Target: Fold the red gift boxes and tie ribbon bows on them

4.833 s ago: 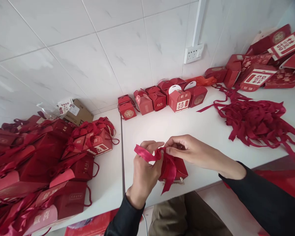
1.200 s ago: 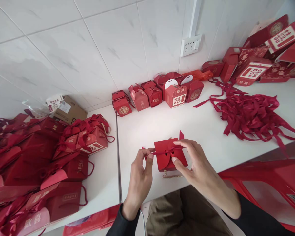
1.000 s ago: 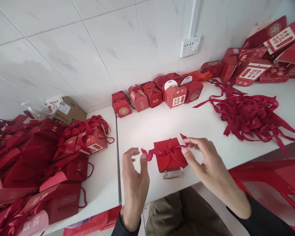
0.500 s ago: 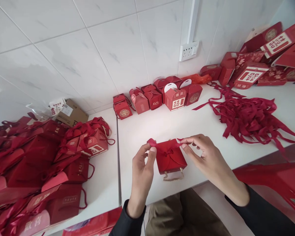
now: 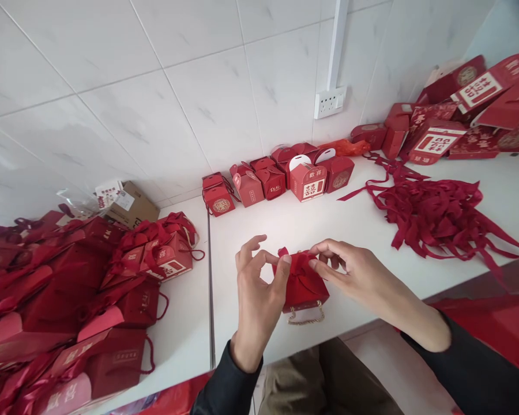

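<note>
Red box (image 5: 305, 291) with ribbon (image 5: 301, 268), on table (image 5: 337, 225), 5 o'clock in view.
Rope handle (image 5: 308, 320) toward 6, long axis unclear; ribbon pinched in left hand (image 5: 262, 285) and right hand (image 5: 348, 265); 歡喜 and 囍 on carton (image 5: 308, 181) at 12.

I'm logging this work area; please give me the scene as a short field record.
left hand: pinches the ribbon
right hand: pinches the ribbon, farther right
box: red, on the white table
rope handle: at the box's near side
loose ribbons: heaped at right
ribboned boxes: piled at left
row of boxes: along the tiled wall
</note>
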A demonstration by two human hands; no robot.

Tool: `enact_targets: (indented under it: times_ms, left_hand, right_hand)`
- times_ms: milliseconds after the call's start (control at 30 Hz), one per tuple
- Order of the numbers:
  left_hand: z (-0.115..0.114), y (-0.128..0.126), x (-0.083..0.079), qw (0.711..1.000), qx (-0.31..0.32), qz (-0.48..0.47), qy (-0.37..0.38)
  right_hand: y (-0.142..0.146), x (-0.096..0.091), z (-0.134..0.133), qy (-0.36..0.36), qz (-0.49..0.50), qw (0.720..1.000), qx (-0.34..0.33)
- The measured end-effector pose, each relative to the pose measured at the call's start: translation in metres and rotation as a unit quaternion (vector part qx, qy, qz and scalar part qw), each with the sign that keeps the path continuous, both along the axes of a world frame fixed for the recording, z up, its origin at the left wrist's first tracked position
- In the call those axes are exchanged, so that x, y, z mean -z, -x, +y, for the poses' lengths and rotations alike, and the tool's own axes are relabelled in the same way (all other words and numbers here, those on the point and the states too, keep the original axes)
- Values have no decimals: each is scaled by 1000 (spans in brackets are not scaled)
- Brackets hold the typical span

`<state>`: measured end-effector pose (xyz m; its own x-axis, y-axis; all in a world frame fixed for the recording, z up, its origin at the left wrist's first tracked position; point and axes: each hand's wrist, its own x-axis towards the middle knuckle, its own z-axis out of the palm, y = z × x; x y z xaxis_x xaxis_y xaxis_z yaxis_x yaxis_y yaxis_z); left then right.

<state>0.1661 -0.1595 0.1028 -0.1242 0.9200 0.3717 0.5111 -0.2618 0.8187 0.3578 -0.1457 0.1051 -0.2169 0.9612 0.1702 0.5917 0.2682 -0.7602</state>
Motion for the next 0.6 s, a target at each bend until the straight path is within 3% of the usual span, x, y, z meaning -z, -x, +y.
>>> enact_targets:
  times_ms: [100,233,467,600]
  left_hand:
    - [-3,-1,2,999,25,-38,11]
    - [-7,-3,6,1000,-9,-23,-3]
    - [-15,-7,15,990,-42,80,-111]
    - [-15,-11,18,989,-52,89,-104]
  right_hand:
    - [-3,9,4,-53,-46,997,23]
    - [-4,16,5,-81,-111,989,61]
    - [0,2,-7,0,-17,1000,10]
    - [-1,11,1,-81,-20,996,21]
